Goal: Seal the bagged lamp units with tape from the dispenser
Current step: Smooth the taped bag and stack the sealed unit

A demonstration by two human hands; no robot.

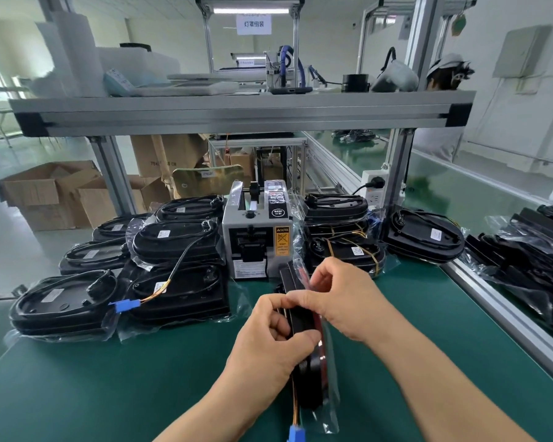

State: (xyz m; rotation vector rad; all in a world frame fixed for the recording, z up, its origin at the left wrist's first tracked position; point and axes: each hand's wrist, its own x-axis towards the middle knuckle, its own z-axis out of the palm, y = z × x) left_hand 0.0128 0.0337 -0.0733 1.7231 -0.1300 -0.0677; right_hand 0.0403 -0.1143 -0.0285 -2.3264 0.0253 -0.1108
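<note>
Head view of a packing bench. A bagged lamp unit (311,387), black with a red lens face, stands on edge on the green bench mat (141,378) at centre, directly in front of the tape dispenser (256,237) and near it. The left hand (275,327) grips the unit's near side, its fingers curled over the upper edge and the thumb against the black housing. The right hand (342,301) meets it from the other side, thumb and forefinger pinching the clear bag film along the same upper edge; whether a strip of tape lies under the fingertips cannot be told. A blue connector (295,433) on orange wires hangs from the unit's lower end.

Further bagged units lie flat in stacks to the left (173,250) and right (342,237) of the dispenser, touching its sides. A second blue connector (125,306) protrudes from the left group. An aluminium shelf frame (236,113) spans the bench above; a white power strip (375,189) sits behind the right stack, and open cardboard boxes (51,196) stand on the floor at left.
</note>
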